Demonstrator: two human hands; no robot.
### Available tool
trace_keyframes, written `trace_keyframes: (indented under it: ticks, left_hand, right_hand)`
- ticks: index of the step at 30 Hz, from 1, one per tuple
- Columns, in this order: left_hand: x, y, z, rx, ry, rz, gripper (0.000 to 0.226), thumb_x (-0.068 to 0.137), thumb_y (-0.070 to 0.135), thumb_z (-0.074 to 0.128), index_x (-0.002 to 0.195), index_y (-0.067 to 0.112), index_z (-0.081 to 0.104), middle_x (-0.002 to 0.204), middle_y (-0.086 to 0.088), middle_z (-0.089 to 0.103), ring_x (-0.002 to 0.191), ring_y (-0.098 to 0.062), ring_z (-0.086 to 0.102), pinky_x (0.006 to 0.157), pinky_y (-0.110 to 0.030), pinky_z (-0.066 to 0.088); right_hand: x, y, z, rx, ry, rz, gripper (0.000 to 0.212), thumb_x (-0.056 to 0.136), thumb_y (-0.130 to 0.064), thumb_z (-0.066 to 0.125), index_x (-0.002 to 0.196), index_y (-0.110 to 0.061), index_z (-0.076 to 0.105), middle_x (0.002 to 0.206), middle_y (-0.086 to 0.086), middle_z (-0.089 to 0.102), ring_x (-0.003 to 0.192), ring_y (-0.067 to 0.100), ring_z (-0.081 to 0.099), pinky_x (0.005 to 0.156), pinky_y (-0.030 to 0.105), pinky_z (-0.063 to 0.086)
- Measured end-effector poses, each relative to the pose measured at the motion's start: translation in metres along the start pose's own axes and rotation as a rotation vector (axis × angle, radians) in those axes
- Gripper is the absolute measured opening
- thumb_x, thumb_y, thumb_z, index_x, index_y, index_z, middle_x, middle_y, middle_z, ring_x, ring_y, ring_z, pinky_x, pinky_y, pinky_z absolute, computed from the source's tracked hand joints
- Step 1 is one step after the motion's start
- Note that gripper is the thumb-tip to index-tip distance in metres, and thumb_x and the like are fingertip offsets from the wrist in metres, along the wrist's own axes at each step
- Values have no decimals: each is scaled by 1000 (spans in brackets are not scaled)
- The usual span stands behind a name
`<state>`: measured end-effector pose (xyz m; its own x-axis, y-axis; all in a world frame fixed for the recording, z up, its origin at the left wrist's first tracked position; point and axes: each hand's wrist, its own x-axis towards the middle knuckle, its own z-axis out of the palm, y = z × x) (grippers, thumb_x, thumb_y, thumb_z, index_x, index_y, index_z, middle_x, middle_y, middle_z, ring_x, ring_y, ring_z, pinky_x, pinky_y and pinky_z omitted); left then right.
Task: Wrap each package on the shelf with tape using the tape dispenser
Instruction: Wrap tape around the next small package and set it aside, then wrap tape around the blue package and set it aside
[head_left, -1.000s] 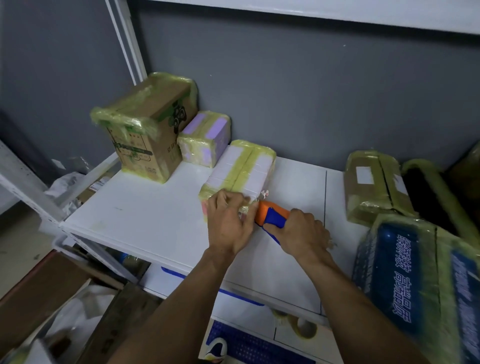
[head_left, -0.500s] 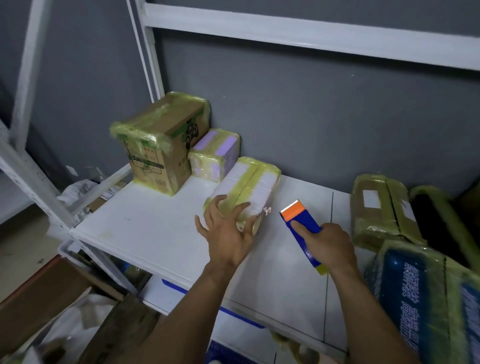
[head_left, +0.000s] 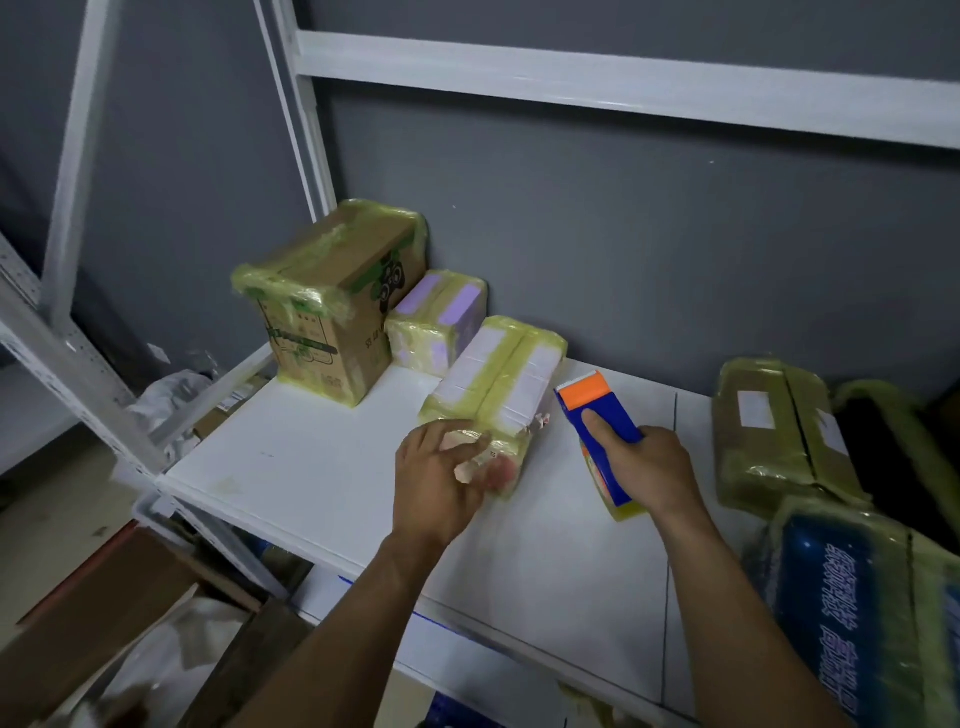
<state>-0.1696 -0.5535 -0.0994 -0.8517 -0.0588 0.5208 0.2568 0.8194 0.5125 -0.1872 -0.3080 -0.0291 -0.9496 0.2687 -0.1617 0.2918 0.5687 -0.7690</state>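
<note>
The white shelf board carries everything. Nearest, the left hand lies on the near end of a white tape-wrapped package, fingers spread and blurred; whether it grips, I cannot tell. Just to the right, the right hand is wrapped round a blue-and-orange tape dispenser, clear of the package. Behind sit a purple package and a taped cardboard box, against the grey wall.

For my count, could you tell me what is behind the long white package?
A small purple package, then the grey wall; the white package hides part of its base.
</note>
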Motion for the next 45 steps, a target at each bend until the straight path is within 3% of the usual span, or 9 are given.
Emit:
trace_keyframes:
  ticks: [3,10,17,22,27,31,37,42,45]
  left_hand:
    - [14,-8,3,96,-58,84,25,90,41,70,113,37,77,115,3,63,106,-25,53,93,-40,49]
    - [61,5,19,224,-334,36,53,93,44,64,144,35,53,148,1,43,138,-22,32,110,-29,38]
    - [106,9,31,328,-449,72,68,89,45,68,151,33,40,156,-1,36,140,-26,33,116,-35,31]
    - [119,4,31,392,-448,33,57,92,45,61,146,37,47,155,-1,34,143,-27,29,123,-45,15]
    - [110,13,23,256,-424,-89,57,100,49,48,153,29,40,168,-3,16,154,-28,10,126,-48,6]
    - [101,36,23,114,-314,88,62,97,46,59,153,28,41,171,-5,-2,155,-31,-13,125,-39,4]
    - [78,101,29,-160,-514,133,50,97,46,62,143,31,56,163,10,26,151,-12,16,119,-28,26]
    - [62,153,45,-138,-634,278,54,97,57,55,144,31,55,163,10,24,151,-10,10,119,-29,27]
    - [39,203,59,-201,-835,284,74,87,73,57,152,39,41,163,11,23,151,-11,10,121,-33,25]
  right_hand:
    - [6,-6,4,2,7,-6,54,88,-69,62,94,-15,60,85,0,68,77,16,66,67,31,52]
    - [28,-24,6,-18,17,-13,58,88,-70,61,99,-12,62,85,-1,69,77,15,67,62,28,48]
    - [33,-43,12,27,9,-11,56,89,-67,62,96,-11,63,83,1,70,75,15,67,61,27,49]
    - [33,-45,7,11,29,23,56,89,-68,60,93,-12,62,83,3,69,76,17,67,65,30,50]
    - [19,-39,-6,63,62,42,55,90,-66,61,89,-11,63,81,7,70,74,19,68,64,29,50]
    - [3,-34,-24,143,126,49,56,89,-65,65,91,-8,67,81,9,73,75,24,71,68,33,54]
    - [-19,-20,-61,183,247,71,56,89,-66,64,80,-10,66,72,7,70,60,17,65,57,25,44]
    - [-25,-9,-115,191,310,21,55,92,-65,61,74,-13,63,63,2,66,57,16,61,58,27,42]
    - [-27,13,-153,156,327,-20,58,93,-64,60,72,-10,61,62,5,64,49,10,58,58,27,41]
